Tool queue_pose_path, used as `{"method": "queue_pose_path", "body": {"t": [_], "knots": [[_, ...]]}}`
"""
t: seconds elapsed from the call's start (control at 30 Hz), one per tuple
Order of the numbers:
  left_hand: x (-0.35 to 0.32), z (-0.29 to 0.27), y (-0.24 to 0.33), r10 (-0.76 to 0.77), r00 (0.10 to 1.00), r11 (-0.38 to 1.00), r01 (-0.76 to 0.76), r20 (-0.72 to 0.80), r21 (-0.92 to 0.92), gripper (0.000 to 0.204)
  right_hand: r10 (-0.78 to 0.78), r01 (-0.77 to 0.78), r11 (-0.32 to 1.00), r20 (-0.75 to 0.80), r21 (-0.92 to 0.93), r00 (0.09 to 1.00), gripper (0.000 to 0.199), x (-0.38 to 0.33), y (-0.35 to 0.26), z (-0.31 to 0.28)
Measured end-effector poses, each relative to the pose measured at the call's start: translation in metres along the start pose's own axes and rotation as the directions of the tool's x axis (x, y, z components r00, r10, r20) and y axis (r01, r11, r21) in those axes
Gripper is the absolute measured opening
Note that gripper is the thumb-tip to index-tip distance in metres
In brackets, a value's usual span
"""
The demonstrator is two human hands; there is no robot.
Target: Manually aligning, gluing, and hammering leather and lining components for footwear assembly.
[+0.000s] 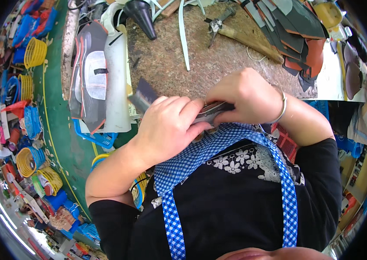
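Note:
Both hands meet at the near edge of a brown speckled work board (162, 56), just in front of the blue checked apron. My left hand (168, 123) is closed, fingers bent over a thin dark sheet piece (210, 113) with a pale edge. On its other side, my right hand (245, 102) pinches the same piece between thumb and curled fingers. A dark flat flap (145, 93) sticks out beyond the left knuckles; whether it belongs to that piece is hidden by the hand.
A wooden-handled hammer (250, 42), white strips (184, 43) and a black cone-shaped nozzle (141, 18) lie farther back. Overlapping dark cut pieces with orange edges (294, 39) cover the back right. More dark pieces (90, 78) lie at left, above a blue basket (99, 138).

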State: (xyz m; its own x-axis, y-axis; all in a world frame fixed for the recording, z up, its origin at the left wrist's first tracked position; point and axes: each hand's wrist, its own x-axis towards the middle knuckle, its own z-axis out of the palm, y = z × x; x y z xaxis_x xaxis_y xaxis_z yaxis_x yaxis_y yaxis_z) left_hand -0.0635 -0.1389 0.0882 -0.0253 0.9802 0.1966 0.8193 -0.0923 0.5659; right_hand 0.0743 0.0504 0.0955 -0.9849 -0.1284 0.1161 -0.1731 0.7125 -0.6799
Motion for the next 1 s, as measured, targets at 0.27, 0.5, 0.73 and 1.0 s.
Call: {"method": "queue_pose_path", "body": {"t": [0.27,0.5,0.73,1.0], "knots": [[0.003,0.001,0.008,-0.012,0.984,0.999,0.017,0.176,-0.027,0.036,0.268,-0.34,0.724,0.209,0.601,0.94,0.026,-0.048,0.05,-0.012],[0.018,0.007,-0.028,-0.199,0.888,0.75,0.41,0.413,-0.519,0.029,0.404,-0.387,0.461,0.199,0.798,0.893,0.024,-0.091,0.05,0.001],[0.04,0.059,-0.048,-0.226,0.931,0.904,0.31,0.288,-0.295,0.029,0.676,-0.331,0.413,-0.042,0.848,0.735,0.025,-0.112,0.064,0.036],[0.066,0.074,-0.031,-0.061,0.988,0.998,0.06,0.141,0.011,0.05,0.471,-0.602,0.797,-0.574,-0.049,0.67,0.035,-0.104,0.074,0.005]]}}
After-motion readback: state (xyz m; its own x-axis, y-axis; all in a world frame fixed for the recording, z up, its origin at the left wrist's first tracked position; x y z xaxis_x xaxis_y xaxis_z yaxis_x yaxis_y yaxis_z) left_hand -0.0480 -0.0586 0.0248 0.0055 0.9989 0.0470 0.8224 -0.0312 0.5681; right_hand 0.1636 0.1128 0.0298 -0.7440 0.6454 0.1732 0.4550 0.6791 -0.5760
